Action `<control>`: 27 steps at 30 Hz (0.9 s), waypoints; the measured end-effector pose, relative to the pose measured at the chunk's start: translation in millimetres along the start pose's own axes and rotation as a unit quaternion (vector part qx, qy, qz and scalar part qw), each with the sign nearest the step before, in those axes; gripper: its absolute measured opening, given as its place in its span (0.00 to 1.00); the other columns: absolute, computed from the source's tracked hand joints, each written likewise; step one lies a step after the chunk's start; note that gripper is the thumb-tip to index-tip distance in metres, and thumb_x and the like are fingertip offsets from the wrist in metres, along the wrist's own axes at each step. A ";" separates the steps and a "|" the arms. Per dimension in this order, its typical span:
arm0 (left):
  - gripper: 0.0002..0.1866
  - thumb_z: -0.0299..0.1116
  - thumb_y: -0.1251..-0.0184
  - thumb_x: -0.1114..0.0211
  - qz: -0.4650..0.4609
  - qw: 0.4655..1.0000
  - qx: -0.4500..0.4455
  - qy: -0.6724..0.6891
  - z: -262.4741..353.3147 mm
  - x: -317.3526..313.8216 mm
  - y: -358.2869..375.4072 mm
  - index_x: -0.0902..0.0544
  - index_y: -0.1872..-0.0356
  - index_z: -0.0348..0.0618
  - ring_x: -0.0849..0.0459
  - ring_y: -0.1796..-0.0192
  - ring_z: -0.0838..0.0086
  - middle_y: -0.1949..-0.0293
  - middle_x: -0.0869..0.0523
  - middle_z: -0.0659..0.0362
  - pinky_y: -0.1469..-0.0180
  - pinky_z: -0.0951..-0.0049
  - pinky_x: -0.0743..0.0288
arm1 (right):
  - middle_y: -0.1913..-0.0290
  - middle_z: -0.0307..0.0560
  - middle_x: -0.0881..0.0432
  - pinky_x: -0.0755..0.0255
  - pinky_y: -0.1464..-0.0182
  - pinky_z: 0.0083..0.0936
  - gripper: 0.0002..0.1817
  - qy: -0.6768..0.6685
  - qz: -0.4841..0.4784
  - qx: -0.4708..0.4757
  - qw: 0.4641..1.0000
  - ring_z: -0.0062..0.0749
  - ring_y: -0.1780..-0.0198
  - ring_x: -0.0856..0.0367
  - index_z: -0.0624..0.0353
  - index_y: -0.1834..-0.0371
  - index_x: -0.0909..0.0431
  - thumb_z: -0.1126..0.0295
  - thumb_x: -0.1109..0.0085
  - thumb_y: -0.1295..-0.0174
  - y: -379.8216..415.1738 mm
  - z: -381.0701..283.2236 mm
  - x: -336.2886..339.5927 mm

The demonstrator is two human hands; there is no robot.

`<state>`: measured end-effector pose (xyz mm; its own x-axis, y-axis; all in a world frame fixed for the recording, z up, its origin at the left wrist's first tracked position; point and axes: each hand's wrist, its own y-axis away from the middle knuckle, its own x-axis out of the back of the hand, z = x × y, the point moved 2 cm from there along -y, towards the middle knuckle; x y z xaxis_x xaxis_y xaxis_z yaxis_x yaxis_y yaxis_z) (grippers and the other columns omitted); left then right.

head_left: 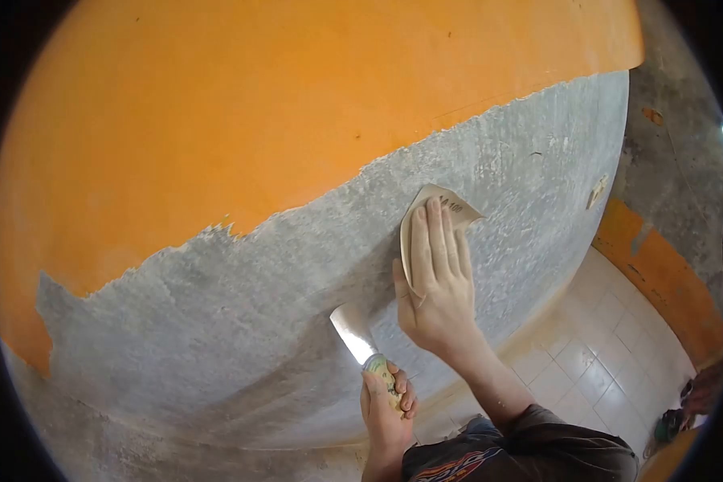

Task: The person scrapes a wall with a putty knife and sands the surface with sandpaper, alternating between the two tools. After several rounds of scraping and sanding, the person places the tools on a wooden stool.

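My right hand [438,281] lies nearly flat over a piece of sandpaper [462,210] and presses it to the bare grey part of the wall [297,265]; the fingers are close together, and printing shows on the paper's back. Lower and to the left, my left hand [390,406] is wrapped round the patterned handle of a putty knife [352,331]. Its shiny metal blade points up and left, in front of the grey surface. Above, orange paint [217,120] covers the wall down to a ragged edge.
Light floor tiles [594,377] lie at the lower right. A small wall fitting [598,193] sits near the wall's right side. Beyond it is another wall with a low orange band [659,281]. Dark, partly hidden things [671,424] show at the lower right edge.
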<state>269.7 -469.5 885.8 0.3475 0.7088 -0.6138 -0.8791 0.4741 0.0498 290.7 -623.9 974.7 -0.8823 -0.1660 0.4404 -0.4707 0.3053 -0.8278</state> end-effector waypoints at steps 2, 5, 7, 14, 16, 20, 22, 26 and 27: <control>0.23 0.57 0.26 0.55 -0.005 1.000 0.004 -0.003 -1.1 -1.1 0.6 0.31 0.56 0.44 0.34 0.78 0.82 0.72 0.30 0.63 0.80 0.82 0.42 | 0.30 0.73 0.45 0.52 0.29 0.53 0.31 0.011 0.004 0.000 1.000 0.62 0.27 0.47 0.76 0.32 0.44 0.72 0.52 0.37 10.3 -2.5 -6.5; 0.23 0.57 0.26 0.54 -0.008 1.000 0.001 -0.020 -0.6 2.8 -0.7 0.30 0.56 0.45 0.34 0.78 0.82 0.72 0.30 0.63 0.80 0.83 0.42 | 0.30 0.74 0.45 0.52 0.29 0.52 0.31 0.004 -0.035 0.000 0.999 0.62 0.27 0.47 0.77 0.32 0.43 0.72 0.52 0.37 26.8 0.2 -15.1; 0.22 0.56 0.26 0.53 -0.010 0.999 0.000 -0.030 -0.6 4.7 -2.4 0.30 0.56 0.46 0.35 0.79 0.82 0.72 0.30 0.64 0.81 0.83 0.43 | 0.30 0.74 0.45 0.51 0.29 0.52 0.31 0.043 -0.052 0.010 0.998 0.64 0.27 0.48 0.77 0.32 0.43 0.71 0.52 0.37 8.9 0.0 -4.6; 0.22 0.56 0.27 0.52 -0.015 0.999 -0.007 -0.032 -0.3 10.2 -3.5 0.30 0.56 0.45 0.33 0.78 0.81 0.71 0.29 0.63 0.79 0.81 0.40 | 0.29 0.73 0.45 0.51 0.29 0.52 0.31 -0.017 -0.043 -0.014 0.999 0.64 0.27 0.48 0.76 0.31 0.45 0.72 0.52 0.37 28.5 -6.2 -16.3; 0.23 0.56 0.27 0.52 -0.016 0.999 -0.004 -0.034 -0.4 10.3 -4.1 0.30 0.56 0.44 0.33 0.77 0.81 0.71 0.29 0.63 0.79 0.81 0.40 | 0.29 0.73 0.45 0.52 0.29 0.52 0.31 -0.003 -0.029 0.000 1.000 0.64 0.27 0.48 0.76 0.31 0.45 0.72 0.52 0.36 15.1 -1.6 -8.7; 0.23 0.56 0.27 0.52 -0.008 0.999 -0.011 -0.040 -1.5 12.4 -3.0 0.29 0.56 0.44 0.33 0.77 0.80 0.71 0.28 0.63 0.79 0.80 0.41 | 0.29 0.73 0.46 0.51 0.29 0.51 0.32 0.003 0.001 -0.013 1.000 0.63 0.27 0.49 0.75 0.30 0.46 0.73 0.52 0.36 -5.9 -1.7 0.8; 0.23 0.56 0.27 0.53 -0.011 0.999 -0.018 -0.034 -1.4 13.7 -5.0 0.29 0.56 0.43 0.33 0.78 0.79 0.71 0.28 0.63 0.79 0.80 0.41 | 0.29 0.73 0.46 0.51 0.29 0.52 0.33 0.011 -0.005 -0.005 1.000 0.64 0.27 0.49 0.75 0.30 0.47 0.72 0.52 0.36 2.4 -0.7 -5.6; 0.23 0.57 0.26 0.54 -0.004 1.000 -0.002 -0.031 0.1 17.6 -7.0 0.29 0.57 0.45 0.33 0.78 0.80 0.71 0.29 0.63 0.79 0.81 0.42 | 0.28 0.73 0.48 0.55 0.28 0.53 0.34 -0.005 -0.095 0.005 0.995 0.64 0.26 0.52 0.75 0.30 0.48 0.70 0.51 0.37 43.0 4.3 -24.2; 0.23 0.58 0.27 0.54 0.008 1.000 0.011 -0.028 0.0 18.9 -7.1 0.29 0.57 0.45 0.34 0.78 0.80 0.72 0.29 0.63 0.79 0.81 0.43 | 0.28 0.73 0.48 0.55 0.28 0.53 0.34 -0.007 -0.096 0.007 0.995 0.64 0.26 0.52 0.75 0.30 0.48 0.70 0.51 0.37 37.5 2.1 -20.8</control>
<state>282.4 -459.4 873.8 0.3513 0.7447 -0.5674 -0.8776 0.4731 0.0776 291.4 -610.9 933.8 -0.7765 -0.2324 0.5857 -0.6297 0.2539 -0.7341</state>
